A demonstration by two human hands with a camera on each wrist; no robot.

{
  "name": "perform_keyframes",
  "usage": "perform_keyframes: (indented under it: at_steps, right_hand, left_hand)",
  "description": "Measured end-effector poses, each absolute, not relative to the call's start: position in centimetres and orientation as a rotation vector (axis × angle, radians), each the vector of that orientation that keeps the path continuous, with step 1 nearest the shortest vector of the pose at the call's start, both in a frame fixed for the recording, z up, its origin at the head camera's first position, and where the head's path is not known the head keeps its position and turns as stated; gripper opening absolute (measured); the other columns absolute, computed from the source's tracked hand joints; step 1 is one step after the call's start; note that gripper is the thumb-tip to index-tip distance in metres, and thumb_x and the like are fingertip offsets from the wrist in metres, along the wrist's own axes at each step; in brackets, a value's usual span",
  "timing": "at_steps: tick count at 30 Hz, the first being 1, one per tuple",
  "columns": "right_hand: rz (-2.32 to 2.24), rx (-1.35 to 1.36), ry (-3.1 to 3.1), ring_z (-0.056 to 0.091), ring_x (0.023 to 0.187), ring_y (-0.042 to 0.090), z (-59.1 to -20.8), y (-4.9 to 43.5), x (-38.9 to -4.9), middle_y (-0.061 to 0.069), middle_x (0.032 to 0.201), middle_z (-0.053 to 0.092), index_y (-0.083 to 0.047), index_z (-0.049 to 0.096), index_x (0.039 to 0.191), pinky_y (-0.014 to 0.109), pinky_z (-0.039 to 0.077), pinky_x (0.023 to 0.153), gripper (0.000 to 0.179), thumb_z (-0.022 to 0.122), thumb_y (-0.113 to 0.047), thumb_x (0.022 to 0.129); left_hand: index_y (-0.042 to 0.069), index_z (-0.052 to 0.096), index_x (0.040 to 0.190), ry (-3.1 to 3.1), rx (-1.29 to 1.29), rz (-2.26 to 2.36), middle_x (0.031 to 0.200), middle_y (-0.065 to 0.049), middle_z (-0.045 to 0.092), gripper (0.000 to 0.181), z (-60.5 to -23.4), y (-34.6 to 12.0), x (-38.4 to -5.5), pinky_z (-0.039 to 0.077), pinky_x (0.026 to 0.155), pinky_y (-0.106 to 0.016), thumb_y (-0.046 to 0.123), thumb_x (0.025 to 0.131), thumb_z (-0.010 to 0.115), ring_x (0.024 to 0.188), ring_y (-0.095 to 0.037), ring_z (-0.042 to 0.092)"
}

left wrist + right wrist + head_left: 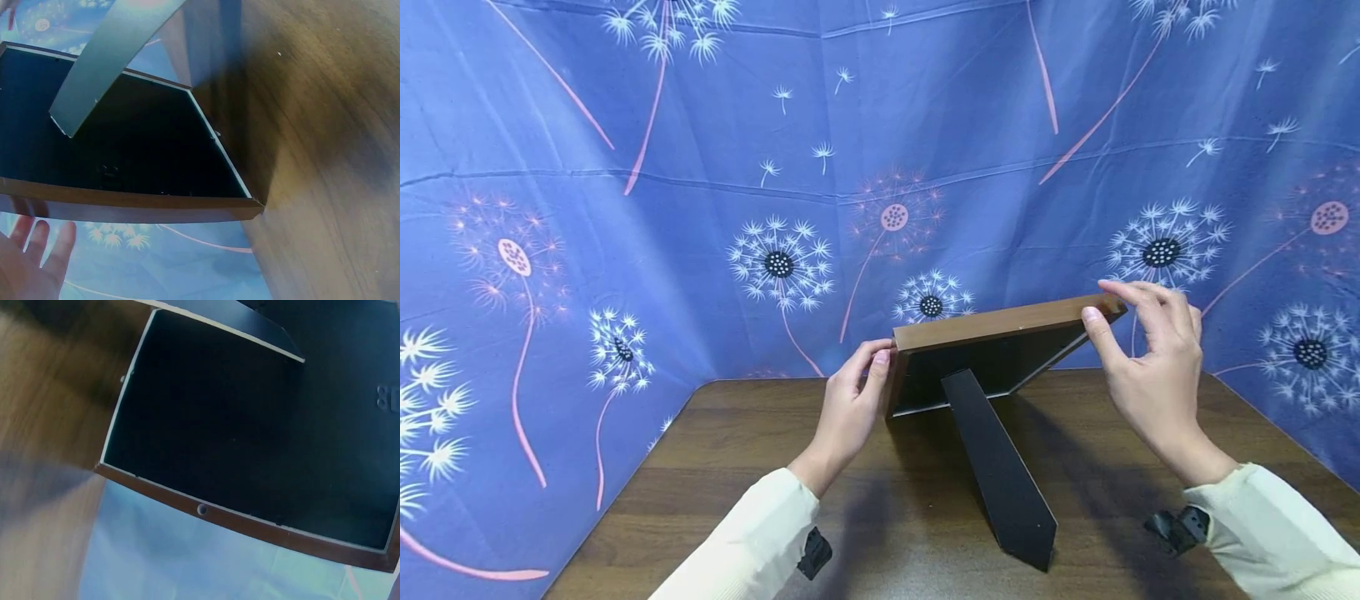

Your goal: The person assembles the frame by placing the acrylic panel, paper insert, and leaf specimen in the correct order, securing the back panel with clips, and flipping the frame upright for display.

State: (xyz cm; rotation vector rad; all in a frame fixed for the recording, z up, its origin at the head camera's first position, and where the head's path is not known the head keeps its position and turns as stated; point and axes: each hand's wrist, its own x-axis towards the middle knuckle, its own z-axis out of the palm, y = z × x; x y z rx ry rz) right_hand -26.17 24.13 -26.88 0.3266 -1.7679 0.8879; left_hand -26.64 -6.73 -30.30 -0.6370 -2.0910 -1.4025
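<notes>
A brown picture frame point(1007, 325) stands on the table with its black back point(144, 150) facing me, leaning away. Its black easel leg point(1000, 467) is folded out toward me, the pointed end low on the tabletop. At the left side of the frame is my left hand point(852, 392), its fingertips right at the side edge; the left wrist view has several of these fingers point(59, 253) extended just beside the wood. My right hand point(1157, 367) pinches the upper right corner, thumb on the near side and fingers over the top. No right fingers appear in the right wrist view.
The brown wooden table point(715, 467) ends at a blue curtain point(700, 250) with dandelion prints, which hangs behind and along both sides. Black wrist devices point(1180, 529) sit by both light sleeves point(752, 533).
</notes>
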Motion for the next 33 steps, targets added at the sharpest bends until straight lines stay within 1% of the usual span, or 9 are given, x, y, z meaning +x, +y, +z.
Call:
perform_keyframes:
  at_steps: [2,4,6,8,12,17,22,28,33]
  right_hand:
    - [0.842,0.37,-1.755,0.048,0.114,0.02,-27.0,23.8,-26.1,0.016,0.12,0.065,-0.006,0.076,0.117,0.039,0.027,0.098,0.026,0.072,-0.015,0.093]
    - [0.811,0.393,-1.762,0.05,0.111,0.03,-27.2,23.4,-26.0,0.016,0.118,0.067,-0.006,0.077,0.113,0.044,0.027,0.095,0.023,0.071,-0.018,0.094]
    - [0.792,0.4,-1.78,0.051,0.111,0.037,-27.2,23.2,-25.8,0.016,0.117,0.067,-0.006,0.077,0.112,0.048,0.026,0.096,0.023,0.069,-0.021,0.095]
    - [0.782,0.395,-1.799,0.051,0.113,0.039,-27.2,23.1,-25.7,0.015,0.118,0.067,-0.007,0.077,0.113,0.051,0.025,0.099,0.026,0.068,-0.025,0.097]
    - [0.781,0.369,-1.831,0.052,0.115,0.04,-27.0,23.1,-25.7,0.014,0.12,0.067,-0.009,0.076,0.116,0.053,0.023,0.106,0.029,0.065,-0.03,0.098]
    - [0.804,0.344,-1.859,0.053,0.119,0.042,-26.9,23.7,-25.9,0.015,0.125,0.066,-0.008,0.075,0.118,0.055,0.02,0.11,0.031,0.063,-0.031,0.1]
    - [0.842,0.308,-1.898,0.052,0.123,0.043,-26.8,24.3,-26.2,0.017,0.129,0.064,-0.007,0.073,0.121,0.06,0.018,0.113,0.034,0.061,-0.032,0.102]
    - [0.909,0.26,-1.947,0.047,0.126,0.041,-26.7,24.5,-26.3,0.018,0.132,0.059,-0.006,0.071,0.123,0.063,0.021,0.105,0.033,0.063,-0.029,0.101]
    - [0.934,0.277,-1.931,0.045,0.122,0.039,-26.2,23.5,-25.8,0.02,0.123,0.057,0.0,0.071,0.115,0.06,0.025,0.101,0.033,0.071,-0.027,0.095]
  left_hand:
    - [0.008,0.067,0.127,-2.131,-0.631,-1.402,0.122,-0.008,0.07,0.032,-30.6,-6.9,-26.7,0.051,0.099,-0.043,0.025,0.11,0.046,0.114,-0.021,0.065]
    - [0.008,0.066,0.129,-2.169,-0.622,-1.401,0.124,-0.008,0.07,0.032,-30.8,-7.0,-26.8,0.051,0.1,-0.043,0.025,0.11,0.046,0.116,-0.02,0.065]
    - [0.009,0.065,0.13,-2.191,-0.619,-1.407,0.126,-0.008,0.07,0.032,-31.0,-7.0,-26.8,0.05,0.101,-0.043,0.025,0.11,0.047,0.117,-0.02,0.065]
    - [0.008,0.065,0.13,-2.194,-0.624,-1.412,0.126,-0.009,0.07,0.031,-31.1,-6.9,-26.8,0.05,0.102,-0.042,0.025,0.11,0.048,0.117,-0.02,0.065]
    - [0.008,0.067,0.128,-2.174,-0.657,-1.399,0.124,-0.007,0.071,0.031,-31.1,-6.7,-26.7,0.049,0.102,-0.041,0.024,0.11,0.048,0.117,-0.019,0.065]
    - [0.007,0.068,0.124,-2.173,-0.699,-1.328,0.123,-0.006,0.071,0.03,-31.0,-6.2,-26.4,0.048,0.104,-0.041,0.023,0.109,0.048,0.12,-0.019,0.064]
    - [0.006,0.07,0.121,-2.169,-0.743,-1.301,0.121,-0.006,0.072,0.029,-31.0,-5.6,-25.9,0.049,0.101,-0.041,0.021,0.109,0.05,0.117,-0.019,0.064]
    - [0.008,0.071,0.119,-2.174,-0.767,-1.351,0.115,-0.003,0.074,0.025,-30.9,-5.2,-25.5,0.053,0.093,-0.038,0.021,0.107,0.055,0.107,-0.017,0.066]
    - [0.008,0.07,0.12,-2.192,-0.757,-1.403,0.111,-0.005,0.074,0.022,-31.1,-5.3,-25.6,0.054,0.093,-0.037,0.02,0.105,0.058,0.106,-0.018,0.068]
